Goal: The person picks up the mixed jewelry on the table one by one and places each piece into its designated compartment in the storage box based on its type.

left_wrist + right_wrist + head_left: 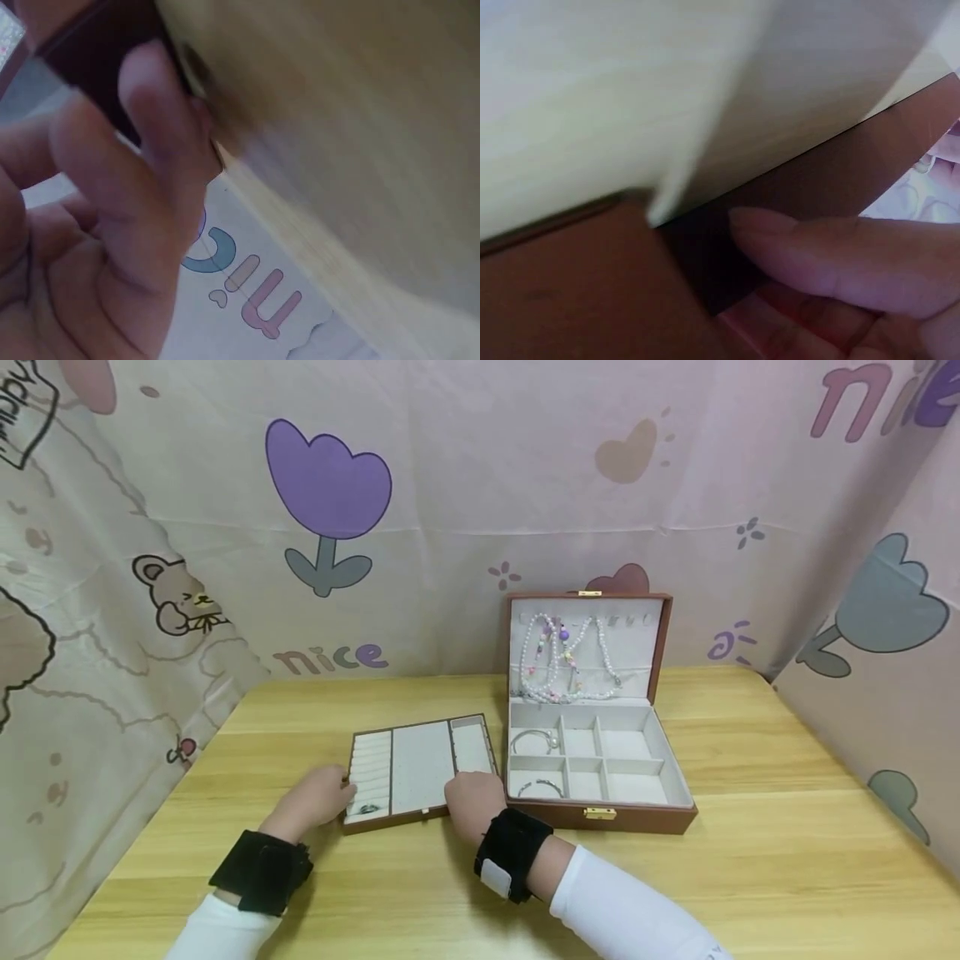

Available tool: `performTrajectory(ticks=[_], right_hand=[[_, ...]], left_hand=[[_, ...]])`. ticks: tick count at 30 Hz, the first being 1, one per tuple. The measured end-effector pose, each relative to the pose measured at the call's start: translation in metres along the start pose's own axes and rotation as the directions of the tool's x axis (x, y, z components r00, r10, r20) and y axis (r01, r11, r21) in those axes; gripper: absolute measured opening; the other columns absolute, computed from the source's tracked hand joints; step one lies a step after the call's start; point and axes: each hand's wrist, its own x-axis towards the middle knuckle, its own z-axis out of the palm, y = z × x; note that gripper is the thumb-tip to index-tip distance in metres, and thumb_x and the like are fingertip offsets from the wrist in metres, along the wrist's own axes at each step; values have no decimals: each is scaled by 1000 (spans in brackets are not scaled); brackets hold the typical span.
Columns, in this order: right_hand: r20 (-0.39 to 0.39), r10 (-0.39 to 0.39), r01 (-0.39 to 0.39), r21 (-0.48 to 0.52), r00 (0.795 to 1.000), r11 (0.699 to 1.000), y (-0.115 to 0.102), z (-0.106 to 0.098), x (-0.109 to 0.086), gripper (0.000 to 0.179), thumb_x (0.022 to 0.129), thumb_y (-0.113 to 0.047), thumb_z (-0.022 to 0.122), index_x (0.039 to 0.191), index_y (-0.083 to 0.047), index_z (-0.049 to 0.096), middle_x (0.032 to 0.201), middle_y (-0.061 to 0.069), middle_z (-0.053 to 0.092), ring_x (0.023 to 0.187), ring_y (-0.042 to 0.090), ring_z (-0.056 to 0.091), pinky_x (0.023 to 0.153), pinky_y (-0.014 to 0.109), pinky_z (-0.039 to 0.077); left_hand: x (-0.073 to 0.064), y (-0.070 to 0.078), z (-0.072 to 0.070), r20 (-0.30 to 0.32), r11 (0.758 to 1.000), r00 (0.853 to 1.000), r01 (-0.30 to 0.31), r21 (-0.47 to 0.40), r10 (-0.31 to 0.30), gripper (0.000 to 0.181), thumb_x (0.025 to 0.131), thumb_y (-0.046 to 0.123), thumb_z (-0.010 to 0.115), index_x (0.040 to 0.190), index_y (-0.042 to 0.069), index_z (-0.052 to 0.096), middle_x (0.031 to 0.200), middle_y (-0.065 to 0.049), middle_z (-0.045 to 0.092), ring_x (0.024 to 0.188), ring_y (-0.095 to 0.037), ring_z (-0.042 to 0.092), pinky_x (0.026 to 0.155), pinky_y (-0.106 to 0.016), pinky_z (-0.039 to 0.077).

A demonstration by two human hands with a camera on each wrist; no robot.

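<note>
A flat brown jewelry tray (422, 768) with a pale lining lies left of the open jewelry box (551, 815), slightly askew. Ring rolls fill its left section, and a small ring (369, 809) sits at their front end. My left hand (322, 795) holds the tray's left side; in the left wrist view its bent fingers (161, 97) touch the dark side wall. At the front right corner, my right hand (477, 802) grips the tray. The right wrist view shows that thumb (780, 244) against the front wall, the other fingers partly hidden.
Bead necklaces (558, 656) hang inside the box's raised lid. Two bracelets, one behind (534, 742) and one in front (542, 788), lie in its left compartments. A printed cloth (450, 543) stands behind the wooden table (757, 827).
</note>
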Motion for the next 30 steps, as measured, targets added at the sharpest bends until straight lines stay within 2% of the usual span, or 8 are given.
performTrajectory(ticks=[5,11,16,20,23,25,27,30], right_hand=[[14,-30,30,-8,999,1000,5,0,-1,21,84,-14,63,63,-17,65,65,-6,63,56,9,58,46,27,48],[-19,-92,92,-15,996,996,10,1,-8,20,84,-13,62,65,-18,64,67,-6,63,59,11,58,53,29,46],[-117,-161,176,128,980,976,17,-5,-23,11,77,-6,63,71,-14,63,70,-2,60,64,13,57,51,27,45],[-233,-204,264,266,951,927,26,-13,-41,16,66,2,61,70,-11,54,67,-3,50,61,9,45,49,18,36],[-370,-186,324,355,910,877,34,-17,-53,20,62,7,59,69,-9,50,69,-3,45,64,8,40,52,14,34],[-428,-145,333,407,892,851,40,-20,-59,18,65,7,60,72,-8,53,72,-2,47,66,8,41,55,14,38],[-439,-90,315,472,894,824,46,-22,-62,14,69,5,62,76,-6,57,75,-2,51,69,8,45,58,14,42],[-348,-5,225,596,938,770,54,-26,-64,7,78,-5,65,80,-7,59,71,-2,53,64,7,45,55,16,40]], left_hand=[[2,4,-1,29,999,999,29,-13,-29,19,90,9,44,96,-5,55,65,-6,50,52,-15,45,48,-26,35],[-2,3,-5,-5,999,1000,7,42,-7,36,88,10,44,112,-16,49,84,-18,57,64,-22,50,54,-31,41],[-20,-4,-12,-64,994,998,-11,-111,4,36,89,11,40,112,-16,44,83,-18,55,66,-21,49,56,-32,42],[-45,-6,-20,-72,971,997,-12,-239,-5,42,89,11,39,122,-15,40,92,-21,59,67,-17,52,56,-29,45],[-64,-5,-28,-69,950,997,-1,-313,-21,44,91,12,40,128,-12,38,108,-29,58,79,-19,60,62,-32,53],[-73,-3,-31,-55,936,998,11,-353,-32,46,92,12,40,133,-9,35,100,-25,61,76,-19,60,62,-32,54],[-79,-3,-31,-49,927,998,12,-375,-32,47,92,11,41,135,-7,34,94,-20,63,72,-17,59,59,-30,53],[-85,-2,-29,-43,916,998,15,-400,-35,49,91,9,41,136,-7,34,82,-7,62,59,-11,49,51,-25,46]])
